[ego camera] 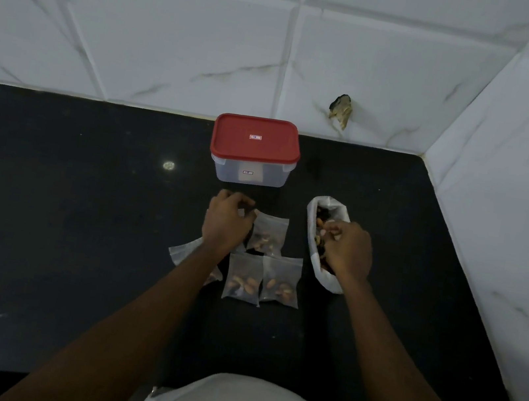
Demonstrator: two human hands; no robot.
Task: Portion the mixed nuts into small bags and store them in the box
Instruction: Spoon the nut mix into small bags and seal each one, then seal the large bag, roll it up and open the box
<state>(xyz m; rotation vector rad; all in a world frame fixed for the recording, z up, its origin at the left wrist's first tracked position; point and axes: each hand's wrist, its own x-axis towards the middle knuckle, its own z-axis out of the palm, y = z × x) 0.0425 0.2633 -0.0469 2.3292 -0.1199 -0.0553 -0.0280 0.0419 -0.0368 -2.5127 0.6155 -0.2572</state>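
Note:
A clear plastic box [249,173] with a red lid [256,138] stands closed at the back of the black counter. Several small clear bags with nuts lie in front of it: one at the top [268,235], two side by side below [243,278] [280,282], and another partly under my left forearm [184,251]. My left hand [227,220] pinches the top-left corner of the upper bag. To the right lies a large white bag of mixed nuts [327,210], open at the top. My right hand [347,248] reaches into it, fingers curled around nuts.
The black counter [79,223] runs to a tiled wall behind and another tiled wall on the right. A small dark and tan lump [341,109] sticks to the back wall. My white shirt fills the bottom middle of the view.

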